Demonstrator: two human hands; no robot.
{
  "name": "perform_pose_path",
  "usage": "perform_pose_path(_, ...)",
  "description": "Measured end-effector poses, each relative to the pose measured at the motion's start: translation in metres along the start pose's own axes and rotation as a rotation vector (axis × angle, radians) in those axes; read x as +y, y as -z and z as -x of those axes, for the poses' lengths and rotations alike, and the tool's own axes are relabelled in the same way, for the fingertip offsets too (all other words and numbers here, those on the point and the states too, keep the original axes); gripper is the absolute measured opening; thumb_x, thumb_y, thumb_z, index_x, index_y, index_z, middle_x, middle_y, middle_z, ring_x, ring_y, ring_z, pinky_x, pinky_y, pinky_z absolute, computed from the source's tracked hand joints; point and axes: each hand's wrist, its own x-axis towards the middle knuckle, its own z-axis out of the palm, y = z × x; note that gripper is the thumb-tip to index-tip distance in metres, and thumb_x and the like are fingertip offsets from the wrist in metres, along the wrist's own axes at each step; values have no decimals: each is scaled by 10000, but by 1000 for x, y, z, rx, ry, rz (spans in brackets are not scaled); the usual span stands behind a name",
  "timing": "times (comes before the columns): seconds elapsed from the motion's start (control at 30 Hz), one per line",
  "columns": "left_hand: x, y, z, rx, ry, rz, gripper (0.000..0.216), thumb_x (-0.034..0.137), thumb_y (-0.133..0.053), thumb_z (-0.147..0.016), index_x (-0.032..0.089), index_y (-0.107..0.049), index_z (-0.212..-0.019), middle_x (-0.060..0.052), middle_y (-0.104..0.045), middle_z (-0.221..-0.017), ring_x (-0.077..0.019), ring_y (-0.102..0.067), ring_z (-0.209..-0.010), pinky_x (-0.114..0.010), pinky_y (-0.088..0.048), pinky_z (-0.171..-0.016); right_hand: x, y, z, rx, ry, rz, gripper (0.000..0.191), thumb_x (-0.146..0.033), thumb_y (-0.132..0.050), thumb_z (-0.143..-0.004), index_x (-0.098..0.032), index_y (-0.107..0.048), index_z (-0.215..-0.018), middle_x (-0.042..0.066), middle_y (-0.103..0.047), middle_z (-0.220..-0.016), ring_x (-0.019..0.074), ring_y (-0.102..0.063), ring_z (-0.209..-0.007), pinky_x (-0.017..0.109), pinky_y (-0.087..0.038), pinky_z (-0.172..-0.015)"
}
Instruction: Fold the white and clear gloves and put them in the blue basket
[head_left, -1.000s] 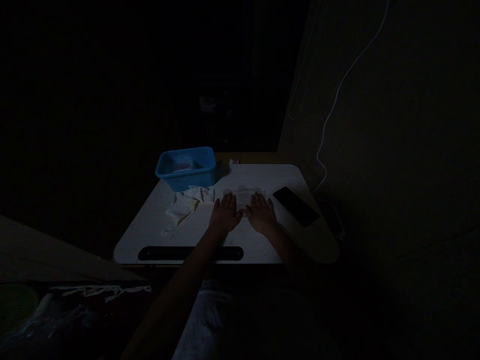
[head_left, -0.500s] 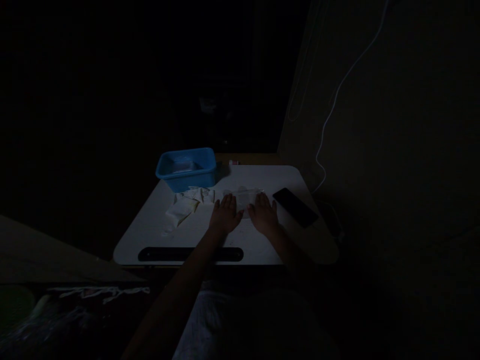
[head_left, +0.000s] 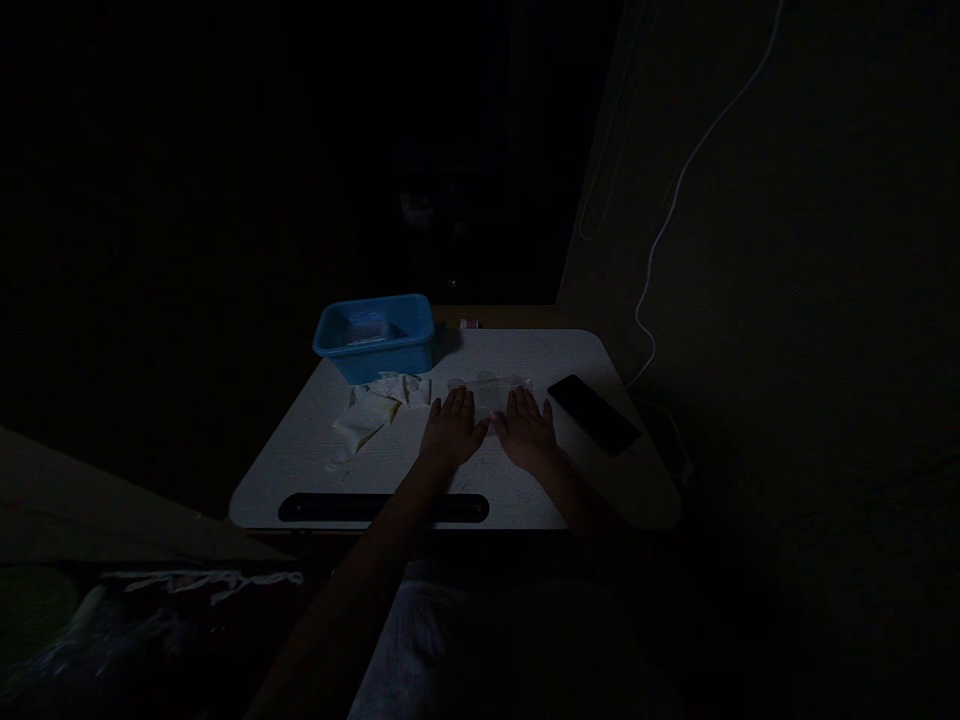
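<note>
Left hand (head_left: 452,428) and right hand (head_left: 526,430) both flat and wide upon clear plastic (head_left: 491,394), phone (head_left: 592,413) at three o'clock from them.

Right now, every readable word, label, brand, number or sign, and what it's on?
None legible in this dark view.
Small pink-and-white item at the white table's far edge: any print too small and dim to read.
Clear film, black slab, blue tub: no lettering visible.
</note>
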Motion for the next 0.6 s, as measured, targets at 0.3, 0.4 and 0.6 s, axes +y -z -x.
perform_pose_path(0.3, 0, -1, 0, -11, 5, -8, 615, 464, -185, -884, 89, -283, -1361, -140, -270, -1433, -235, -232, -1328, -432, -208, -1060, 5, 2, -3, -13, -143, -13, 638, -439, -186, -904, 19, -325, -1324, 223, -288, -1405, 288, -242, -1313, 502, -173, -1039)
perform_pose_path(0.4, 0, -1, 0, -6, 1, -8, 618, 460, -183, -884, 79, -282, -1360, -142, -276, -1430, -240, -234, -1327, -435, -214, -1058, 6, 2, -3, 5, -126, -20, 619, -425, -182, -908, 6, -318, -1331, 216, -298, -1403, 284, -247, -1312, 499, -183, -1035)
perform_pose_path(0.6, 0, 1, 0, -14, -6, 4, 620, 451, -211, -878, 65, -278, -1359, -148, -271, -1430, -246, -235, -1326, -439, -213, -1058, 7, 2, 1, 18, 144, -26, 584, -424, -193, -911, -58, -302, -1353, 158, -265, -1431, 243, -207, -1333, 468, -134, -1063)
